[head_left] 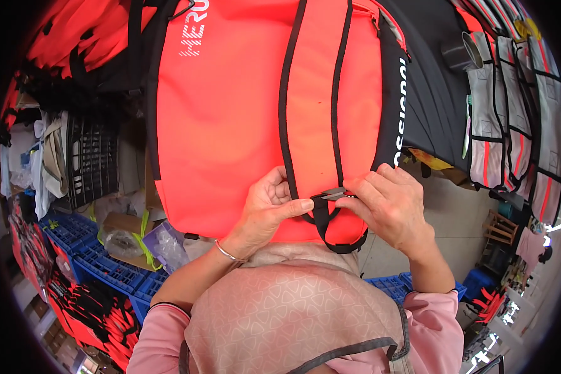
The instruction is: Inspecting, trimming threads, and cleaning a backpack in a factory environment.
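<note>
Coral-red bag [224, 137] is laid out in front of the person, lower edge close to the apron [293, 305]. Face is trimmed in black and marked with white lettering [193, 28]; side panel [389, 93] is black. A black-edged orange strap [311, 112] is run down its right half, black webbing [322, 221] looped at the end. Small pointed metal tool [333, 194] is clamped in the right hand's [388, 202] fingers, across the strap end. Left hand [265, 202] is placed at the strap's left edge, thumb extended; whether its fingers are closed on webbing cannot be told. Bag's top is cut off; tool's handle is mostly covered; bag's support is hidden.
</note>
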`<state>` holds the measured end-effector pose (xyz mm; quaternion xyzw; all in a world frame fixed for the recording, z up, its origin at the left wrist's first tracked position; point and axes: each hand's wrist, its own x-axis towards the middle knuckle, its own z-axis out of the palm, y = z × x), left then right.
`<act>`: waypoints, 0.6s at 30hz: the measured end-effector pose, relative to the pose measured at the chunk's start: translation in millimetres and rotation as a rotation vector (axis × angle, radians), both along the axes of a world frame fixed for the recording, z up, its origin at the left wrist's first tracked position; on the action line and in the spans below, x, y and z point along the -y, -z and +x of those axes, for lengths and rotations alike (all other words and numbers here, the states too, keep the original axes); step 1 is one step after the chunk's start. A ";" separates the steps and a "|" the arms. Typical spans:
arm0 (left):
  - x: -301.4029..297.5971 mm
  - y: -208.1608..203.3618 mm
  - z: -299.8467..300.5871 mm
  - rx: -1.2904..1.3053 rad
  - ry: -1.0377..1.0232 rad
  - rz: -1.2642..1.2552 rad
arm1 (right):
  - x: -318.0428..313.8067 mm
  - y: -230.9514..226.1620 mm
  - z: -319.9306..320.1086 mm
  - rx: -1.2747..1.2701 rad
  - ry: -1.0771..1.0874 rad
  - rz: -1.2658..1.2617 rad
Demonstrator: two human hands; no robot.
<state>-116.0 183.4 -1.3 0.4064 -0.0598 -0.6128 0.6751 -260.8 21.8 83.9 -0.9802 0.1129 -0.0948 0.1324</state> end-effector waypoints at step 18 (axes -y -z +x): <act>-1.1 0.7 3.7 -0.013 0.048 0.003 | 30.2 9.0 0.5 -0.199 0.148 0.679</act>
